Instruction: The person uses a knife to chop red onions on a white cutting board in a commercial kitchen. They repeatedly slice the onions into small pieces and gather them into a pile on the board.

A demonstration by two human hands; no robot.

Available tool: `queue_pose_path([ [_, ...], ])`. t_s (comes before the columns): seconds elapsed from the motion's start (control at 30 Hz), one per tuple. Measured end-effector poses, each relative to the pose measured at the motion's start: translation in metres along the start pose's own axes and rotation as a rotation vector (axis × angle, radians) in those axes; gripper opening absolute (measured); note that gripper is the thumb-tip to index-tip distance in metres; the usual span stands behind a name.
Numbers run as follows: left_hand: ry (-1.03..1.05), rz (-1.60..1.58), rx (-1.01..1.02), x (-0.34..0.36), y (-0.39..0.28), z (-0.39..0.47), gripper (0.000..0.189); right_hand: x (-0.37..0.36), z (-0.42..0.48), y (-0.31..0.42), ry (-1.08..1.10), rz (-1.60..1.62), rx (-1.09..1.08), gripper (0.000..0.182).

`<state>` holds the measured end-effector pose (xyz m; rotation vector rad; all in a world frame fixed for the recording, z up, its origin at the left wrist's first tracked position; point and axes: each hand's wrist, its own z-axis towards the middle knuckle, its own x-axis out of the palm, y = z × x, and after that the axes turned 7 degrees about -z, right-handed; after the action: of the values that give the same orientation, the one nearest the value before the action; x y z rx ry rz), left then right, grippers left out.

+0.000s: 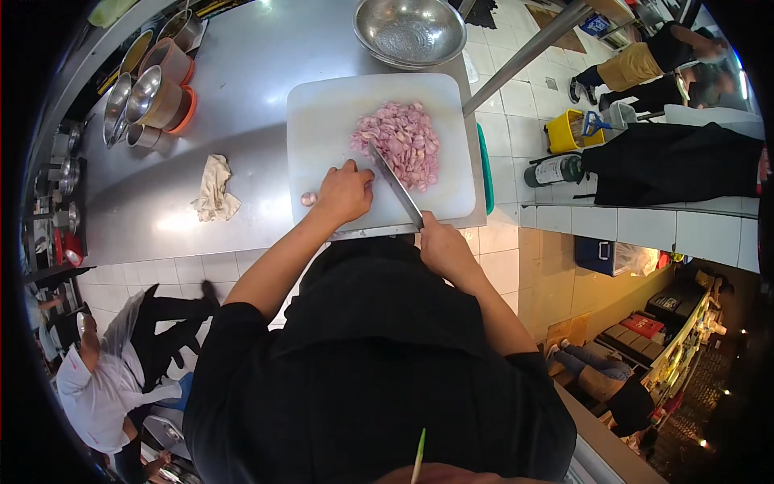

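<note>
My right hand [447,249] grips the handle of a kitchen knife [396,183], its blade slanting up and left across the white cutting board [317,121]. The blade's tip meets the left edge of a heap of sliced shallots [405,142], pinkish and thin. Left of the blade, my left hand [346,192] rests low over the board with bent fingers; whether anything sits under the fingertips is hidden. A whole peeled shallot [309,199] lies beside that wrist, near the board's left edge.
The board lies on a steel worktable [254,91]. Beyond it stands a steel mixing bowl [411,30]. A crumpled cloth [216,189] lies to the left, with several metal containers [145,97] farther back. A metal post [526,57] rises at the right corner. Other people [103,387] are around.
</note>
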<state>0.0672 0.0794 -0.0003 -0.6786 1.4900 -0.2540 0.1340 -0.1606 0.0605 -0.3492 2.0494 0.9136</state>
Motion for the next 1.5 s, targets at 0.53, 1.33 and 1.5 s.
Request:
queue_pose_path([
  [0.53, -0.117, -0.116, 0.016, 0.010, 0.013, -0.005, 0.011, 0.005, 0.011, 0.006, 0.024, -0.110, -0.140, 0.030],
  [1.33, -0.160, -0.054, 0.052, 0.014, 0.009, -0.010, 0.012, 0.009, 0.020, 0.005, 0.014, -0.141, -0.152, 0.025],
  [1.5, -0.189, -0.046, 0.066, 0.013, 0.008, -0.006, 0.012, 0.003, 0.013, 0.003, 0.038, -0.139, -0.180, 0.027],
])
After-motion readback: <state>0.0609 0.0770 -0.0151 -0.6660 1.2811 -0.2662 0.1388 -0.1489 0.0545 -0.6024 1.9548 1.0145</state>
